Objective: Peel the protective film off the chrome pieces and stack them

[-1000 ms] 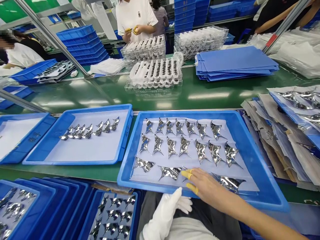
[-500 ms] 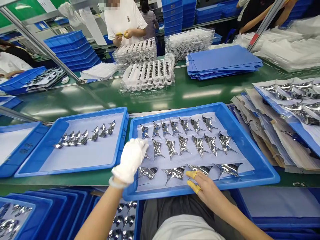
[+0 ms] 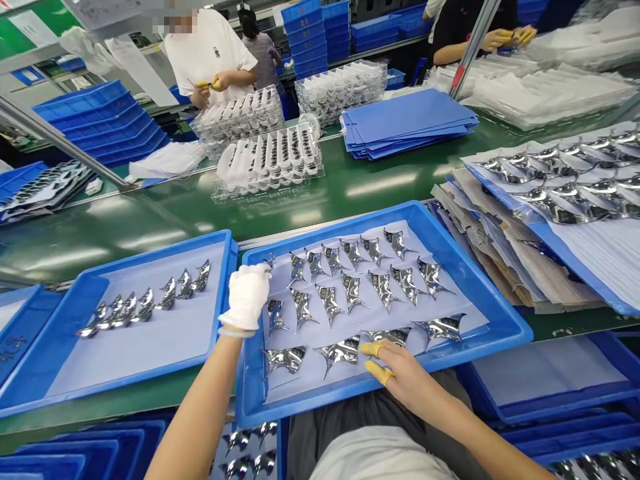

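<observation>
A blue tray [image 3: 500,313] lined with pale paper lies in front of me, holding several shiny silver winged metal pieces [image 3: 350,290] in rows. My left hand [image 3: 247,297], in a white glove, reaches over the tray's far left corner with its fingers curled around a piece at the end of the top row. My right hand [image 3: 395,370], bare with yellow finger cots, rests near the tray's front edge, fingers stretched out and touching a silver piece [image 3: 387,335].
A second blue tray [image 3: 75,373] to the left holds a row of silver pieces [image 3: 145,303]. Stacked sheets with more pieces [image 3: 550,200] lie right. On the green conveyor [image 3: 150,220] stand clear blister trays [image 3: 270,160] and blue sheets [image 3: 410,120]. People work across it.
My gloved left hand rose from my lap and reached forward to the tray's far left corner. The right hand stayed on the front row. The view swung right.
</observation>
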`<act>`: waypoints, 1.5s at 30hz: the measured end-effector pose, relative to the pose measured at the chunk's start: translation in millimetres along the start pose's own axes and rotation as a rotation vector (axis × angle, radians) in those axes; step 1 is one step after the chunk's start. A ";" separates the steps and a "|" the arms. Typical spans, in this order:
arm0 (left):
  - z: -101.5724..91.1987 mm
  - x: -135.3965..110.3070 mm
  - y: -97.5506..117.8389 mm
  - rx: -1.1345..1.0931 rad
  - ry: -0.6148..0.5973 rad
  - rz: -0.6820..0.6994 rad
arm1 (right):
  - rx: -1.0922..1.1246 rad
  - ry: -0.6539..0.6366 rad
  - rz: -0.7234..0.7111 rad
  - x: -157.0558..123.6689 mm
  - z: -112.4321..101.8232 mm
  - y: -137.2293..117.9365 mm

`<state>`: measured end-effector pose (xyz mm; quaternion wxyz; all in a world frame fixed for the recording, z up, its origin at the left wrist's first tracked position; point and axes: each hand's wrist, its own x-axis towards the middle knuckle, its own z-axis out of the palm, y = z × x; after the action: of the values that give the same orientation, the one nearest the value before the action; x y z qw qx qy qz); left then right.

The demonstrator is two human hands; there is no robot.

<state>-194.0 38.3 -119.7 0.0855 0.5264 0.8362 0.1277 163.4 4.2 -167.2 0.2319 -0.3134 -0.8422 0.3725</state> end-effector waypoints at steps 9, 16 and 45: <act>-41.0 -102.9 50.3 -1.031 -0.497 0.036 | 0.219 0.267 -0.021 46.4 -43.0 -53.9; -26.2 -126.1 77.6 -1.134 -0.546 -0.012 | 0.762 -0.263 0.167 54.6 -35.1 -53.7; -9.4 -164.4 89.7 -1.390 -0.045 -0.200 | 0.455 0.005 -0.146 35.9 -40.9 -93.2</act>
<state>-48.8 -74.1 -82.1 0.4307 0.2727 0.6034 0.6132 130.9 0.1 -64.3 0.3250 -0.1921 -0.7564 0.5342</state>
